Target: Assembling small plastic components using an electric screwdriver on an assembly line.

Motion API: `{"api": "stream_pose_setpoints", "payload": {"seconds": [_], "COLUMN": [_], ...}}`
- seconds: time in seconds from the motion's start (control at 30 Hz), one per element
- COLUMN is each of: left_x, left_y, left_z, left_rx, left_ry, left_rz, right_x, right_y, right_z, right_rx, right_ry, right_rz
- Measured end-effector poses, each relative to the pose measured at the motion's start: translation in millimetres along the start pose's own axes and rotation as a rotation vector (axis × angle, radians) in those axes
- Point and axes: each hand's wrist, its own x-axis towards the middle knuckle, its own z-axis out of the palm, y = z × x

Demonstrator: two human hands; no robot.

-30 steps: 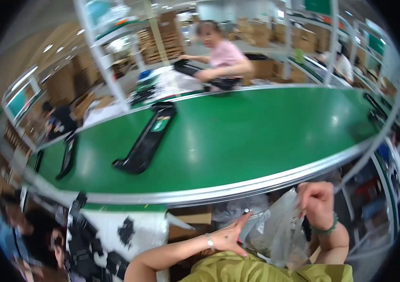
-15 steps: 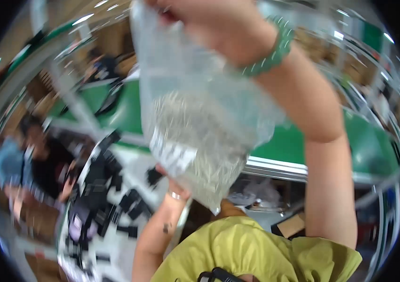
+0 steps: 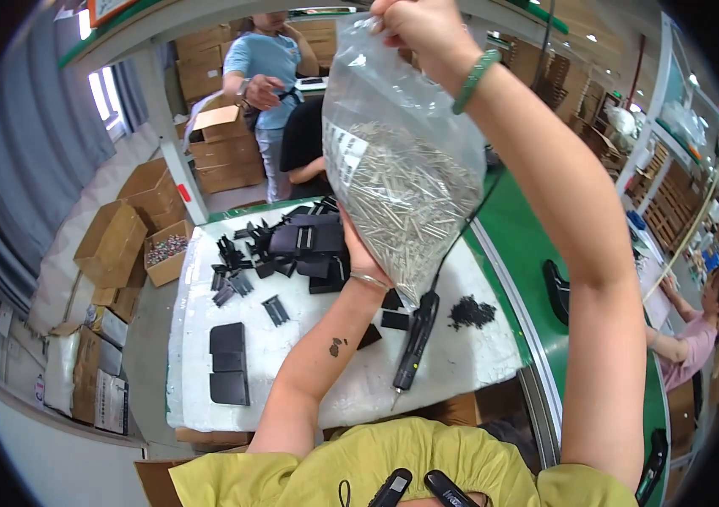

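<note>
A clear plastic bag point(image 3: 401, 182) of thin silvery metal pins hangs tilted over the table, with a white label on its left side. Raised at the top, my right hand point(image 3: 420, 27) is closed on the bag's gathered upper edge. My left hand point(image 3: 362, 249) cups the bag's lower left side; its fingers are mostly hidden behind the bag. Below the bag's lower corner lies a black electric screwdriver point(image 3: 417, 346) with a cord. Black plastic parts point(image 3: 308, 237) are heaped beyond my left hand.
The white-topped table point(image 3: 317, 397) also carries flat black panels point(image 3: 227, 363) and a pile of small black pieces point(image 3: 472, 313). A green conveyor point(image 3: 528, 253) runs along the right. Cardboard boxes point(image 3: 110, 245) stand left. One person point(image 3: 262, 63) stands across the table; another point(image 3: 689, 334) is far right.
My view has swung left and steadied, so the table now lies under the bag. Both hands stay with the bag, which appears slightly farther right in view.
</note>
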Motion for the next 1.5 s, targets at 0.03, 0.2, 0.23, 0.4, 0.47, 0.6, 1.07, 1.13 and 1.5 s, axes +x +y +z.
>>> {"api": "stream_pose_setpoints", "payload": {"seconds": [0.03,0.2,0.23,0.4,0.47,0.6,1.07,1.13,1.5], "left_x": [5,24,28,39,42,47,81,71,-71], "left_y": [9,62,71,104,113,134,209,202,104], "left_z": [-3,-13,-16,-29,-31,-40,-29,12,131], "left_rx": [0.009,0.273,0.284,0.405,0.458,0.543,0.732,0.917,1.148], "left_ry": [-0.013,0.141,0.146,0.163,0.167,0.186,0.543,0.553,0.190], "left_rz": [-0.008,0.223,0.234,0.298,0.332,0.345,0.054,0.150,0.599], "right_x": [7,42,46,78,90,102,42,-17,-241], "right_y": [6,47,52,88,101,128,114,72,51], "right_z": [3,56,65,95,108,129,64,6,-464], "right_rx": [-0.029,-0.065,-0.069,-0.046,-0.049,-0.073,-0.122,0.021,-0.576], "right_ry": [-0.007,0.017,0.032,-0.008,-0.008,-0.017,-0.262,-0.324,-0.141], "right_rz": [0.039,0.060,0.072,0.067,0.055,0.020,-0.357,-0.191,-0.442]}}
